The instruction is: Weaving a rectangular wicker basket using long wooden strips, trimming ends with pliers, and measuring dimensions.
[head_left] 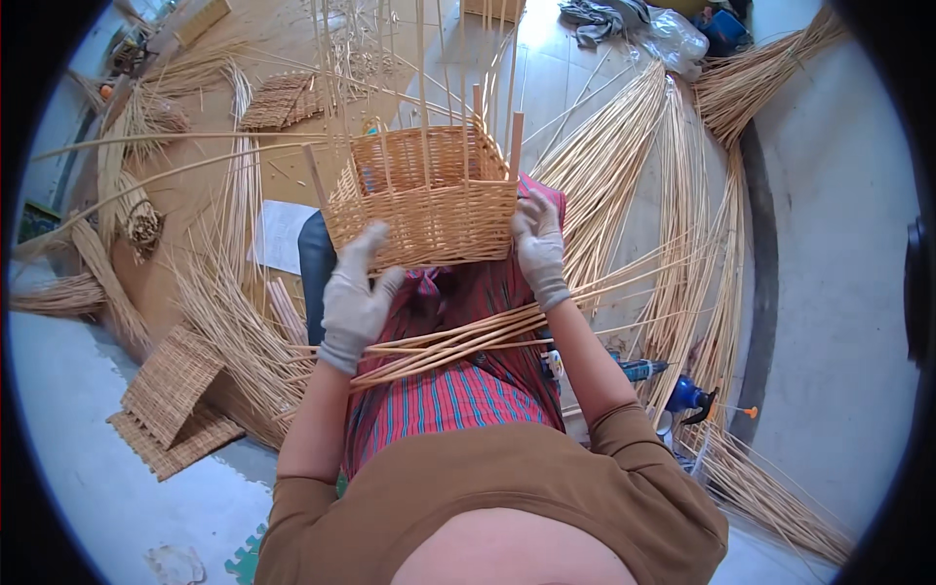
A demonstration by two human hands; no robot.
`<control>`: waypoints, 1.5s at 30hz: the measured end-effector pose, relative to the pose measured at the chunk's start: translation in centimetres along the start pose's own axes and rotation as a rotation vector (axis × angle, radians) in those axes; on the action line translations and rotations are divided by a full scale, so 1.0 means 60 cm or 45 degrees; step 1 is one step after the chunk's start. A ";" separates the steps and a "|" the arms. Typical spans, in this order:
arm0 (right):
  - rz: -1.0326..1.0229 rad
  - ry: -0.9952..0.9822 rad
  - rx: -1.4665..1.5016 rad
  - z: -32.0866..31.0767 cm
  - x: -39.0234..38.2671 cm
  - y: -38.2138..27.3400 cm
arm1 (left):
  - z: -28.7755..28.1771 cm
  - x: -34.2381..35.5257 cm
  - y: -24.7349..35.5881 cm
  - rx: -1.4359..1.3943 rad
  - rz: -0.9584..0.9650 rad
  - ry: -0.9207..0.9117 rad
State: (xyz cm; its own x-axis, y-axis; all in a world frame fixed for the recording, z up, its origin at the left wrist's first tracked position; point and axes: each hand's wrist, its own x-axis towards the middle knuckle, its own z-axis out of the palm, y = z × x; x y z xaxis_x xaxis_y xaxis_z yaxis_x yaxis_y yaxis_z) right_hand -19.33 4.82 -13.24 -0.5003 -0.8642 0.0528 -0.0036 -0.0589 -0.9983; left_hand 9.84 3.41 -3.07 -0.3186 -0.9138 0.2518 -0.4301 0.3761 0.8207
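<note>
A partly woven wicker basket (419, 224) sits tilted on my knees, its opening facing away and up. Tall uncut stakes rise from its rim, with flat wooden posts at the corners. My left hand (357, 297), in a grey-white work glove, is at the basket's lower left front with fingers and thumb spread, holding nothing. On the other side my gloved right hand (539, 244) has its fingers bent around the basket's right corner. Several long loose canes (458, 341) lie across my lap, over a red striped cloth (448, 400).
Bundles of long canes (624, 156) fan over the floor at the right. More strands (234, 312) lie at the left, beside woven panels (175, 380) and a white paper sheet (281, 234). A blue spray bottle (687, 395) stands near my right elbow. Another woven panel (283, 100) lies farther off.
</note>
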 end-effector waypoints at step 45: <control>-0.117 0.325 0.459 -0.052 0.034 -0.159 | 0.118 0.129 -0.017 0.261 -0.113 -0.012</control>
State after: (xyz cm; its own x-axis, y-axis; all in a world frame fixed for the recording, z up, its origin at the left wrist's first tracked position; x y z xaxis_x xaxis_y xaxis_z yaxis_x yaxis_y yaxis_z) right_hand -23.01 5.20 -3.68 -0.7100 -0.6988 0.0876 0.2213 -0.3395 -0.9142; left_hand 1.85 -2.95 -5.57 -0.2798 -0.9435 0.1777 -0.6190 0.3188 0.7178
